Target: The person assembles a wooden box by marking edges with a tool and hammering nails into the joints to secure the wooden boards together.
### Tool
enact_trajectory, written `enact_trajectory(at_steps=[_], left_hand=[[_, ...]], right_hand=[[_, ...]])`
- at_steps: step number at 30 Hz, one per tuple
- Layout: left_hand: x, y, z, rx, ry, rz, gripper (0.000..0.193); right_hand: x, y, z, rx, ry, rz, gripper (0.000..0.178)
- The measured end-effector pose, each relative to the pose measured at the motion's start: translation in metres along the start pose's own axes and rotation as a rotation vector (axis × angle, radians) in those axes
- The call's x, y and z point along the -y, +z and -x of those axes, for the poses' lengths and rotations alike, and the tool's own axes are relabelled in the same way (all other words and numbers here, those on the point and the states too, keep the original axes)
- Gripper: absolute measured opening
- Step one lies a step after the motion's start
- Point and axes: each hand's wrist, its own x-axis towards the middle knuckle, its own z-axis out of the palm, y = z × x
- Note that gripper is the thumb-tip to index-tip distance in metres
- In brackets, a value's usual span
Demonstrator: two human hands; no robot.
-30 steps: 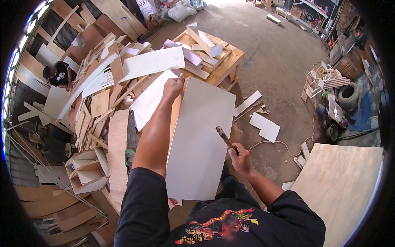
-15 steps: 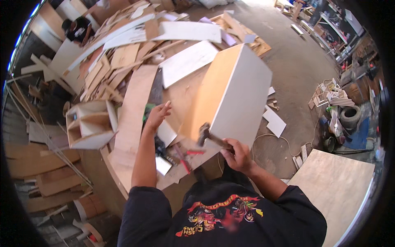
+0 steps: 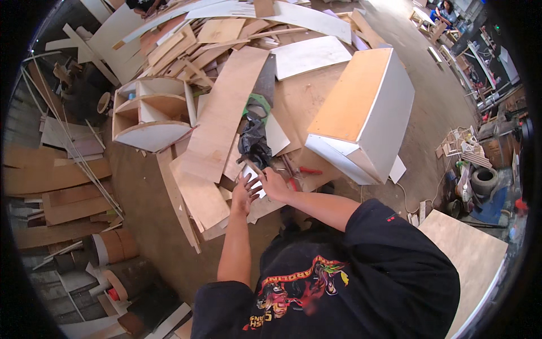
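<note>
Both your left hand (image 3: pixel 243 195) and your right hand (image 3: pixel 275 185) are close together over the near edge of the table (image 3: pixel 305 97). Your left hand is opened, its fingers are spread, and no object shows in it. Your right hand has its fingers bent down at a short brown bar (image 3: pixel 253 167); I cannot tell if they grasp it or only touch it, because the fingers cover that place. Just beyond the hands lies a crumpled black plastic bag (image 3: pixel 255 137), with a green object (image 3: pixel 258 105) at its far end, of which the kind is not clear. To the right of your right hand, near to it, is a red handle (image 3: pixel 310 170). A long plywood board (image 3: pixel 228 116) lies slanting to the left of the bag. Farther to the right stands a big box (image 3: pixel 350 100), with one orange-yellow face and white sides, well apart from both hands. On the left is a white shelf unit (image 3: pixel 155 137) with compartments. Behind everything, a pile of wood pieces (image 3: pixel 222 30) covers the far part of the table.
</note>
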Motion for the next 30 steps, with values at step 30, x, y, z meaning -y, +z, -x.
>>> enact_trajectory(at_steps=[30], left_hand=[[0.057, 0.248, 0.009, 0.2, 0.546, -0.33, 0.071]], right_hand=[[-0.047, -0.451, 0.039, -0.836, -0.399, 0.463, 0.048]])
